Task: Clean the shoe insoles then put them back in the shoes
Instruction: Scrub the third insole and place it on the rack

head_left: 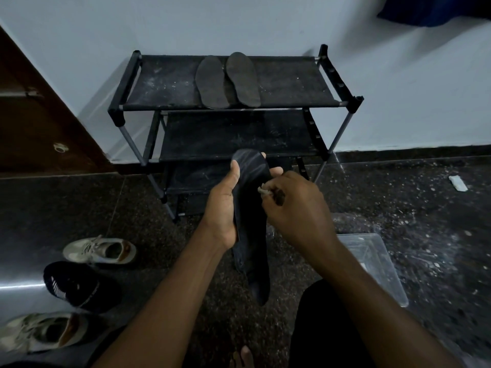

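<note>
My left hand [225,205] grips a dark insole [251,181] upright in front of me, thumb on its left edge and fingertips showing behind it. A dark sock-like piece [256,269] hangs below the hand. My right hand [297,205] pinches a small dirty cloth or brush [265,192] against the insole's right edge. Two grey insoles [228,81] lie side by side on the top shelf of a black shoe rack [170,83]. On the floor to the left stand two pale sneakers [102,250] [45,332] and a black shoe [71,284].
A clear plastic container [372,261] sits on the dark speckled floor to the right of my arms. A white scrap [457,183] lies farther right. A brown door [39,115] stands at the left and a pale wall behind the rack. My dark-clothed knee [318,328] and a foot show at the bottom.
</note>
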### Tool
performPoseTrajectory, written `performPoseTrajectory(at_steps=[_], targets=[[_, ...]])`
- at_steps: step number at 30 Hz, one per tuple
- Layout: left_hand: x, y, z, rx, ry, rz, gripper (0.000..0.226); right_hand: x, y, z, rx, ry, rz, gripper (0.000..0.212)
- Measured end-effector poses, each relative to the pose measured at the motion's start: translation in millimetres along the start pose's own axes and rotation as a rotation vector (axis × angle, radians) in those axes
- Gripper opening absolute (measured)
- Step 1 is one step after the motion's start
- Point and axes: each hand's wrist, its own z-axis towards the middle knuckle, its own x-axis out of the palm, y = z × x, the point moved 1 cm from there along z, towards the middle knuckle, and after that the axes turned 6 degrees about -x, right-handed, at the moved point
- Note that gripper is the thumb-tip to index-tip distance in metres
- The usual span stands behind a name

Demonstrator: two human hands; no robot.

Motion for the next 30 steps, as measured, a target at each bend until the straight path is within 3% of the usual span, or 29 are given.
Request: performPoseTrajectory(at_steps=[6, 11, 17, 23, 30], targets=[[2.3, 1.5, 2.0, 0.010, -0.024, 0.046, 0.068, -1.2, -2.6, 3.5, 0.011, -0.106, 0.027, 0.014], [-4.3, 2.6, 4.4, 0.013, -0.063, 0.022, 0.060, 3.7, 4.4, 0.8, -0.057, 0.011, 0.034, 0.014], [-1.1, 3.5, 5.2, 0.002, -0.072, 0.075, 0.057, -2.7, -0.5, 3.7, 0.014, -0.109, 0.010, 0.016], [-3.0, 2.7, 4.0, -0.014, -0.053, 0.048, 0.063, 7.8, 4.5, 0.4, -0.058, 0.023, 0.074, 0.016], [-2.2, 4.9, 6.3, -0.029, -0.066, 0.101, 0.055, 0.9, 0.4, 2.4, 0.025, -0.085, 0.039, 0.014]])
